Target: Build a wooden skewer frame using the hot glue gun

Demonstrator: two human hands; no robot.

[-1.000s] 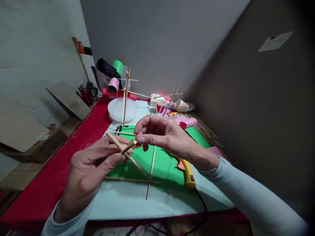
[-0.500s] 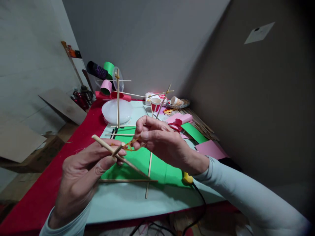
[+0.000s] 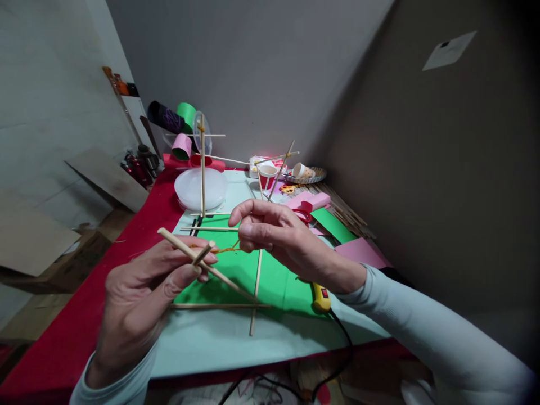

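Observation:
My left hand (image 3: 145, 284) pinches two crossed wooden sticks (image 3: 182, 246) where they meet, thumb in front and fingers behind. From that crossing an orange rubber band (image 3: 224, 250) stretches to the right. Its far end goes into the closed fingertips of my right hand (image 3: 270, 228), palm side partly hidden. Below the hands, more wooden sticks (image 3: 219, 306) form part of a frame over a green sheet (image 3: 282, 287). An upright stick (image 3: 203, 169) with an orange band near its top stands behind my left hand.
A yellow-handled tool (image 3: 322, 298) with a black cord lies at the right. Farther back are a clear plastic lid (image 3: 201, 188), a red-and-white paper cup (image 3: 267, 177), orange scissors (image 3: 289, 189), pink paper (image 3: 363, 253) and a pile of thin sticks (image 3: 348, 211). Red cloth (image 3: 84, 304) borders the table.
My right hand has moved slightly right, away from the crossed sticks. The rubber band, looped and bunched before, is now drawn out thinner. My left hand keeps its hold.

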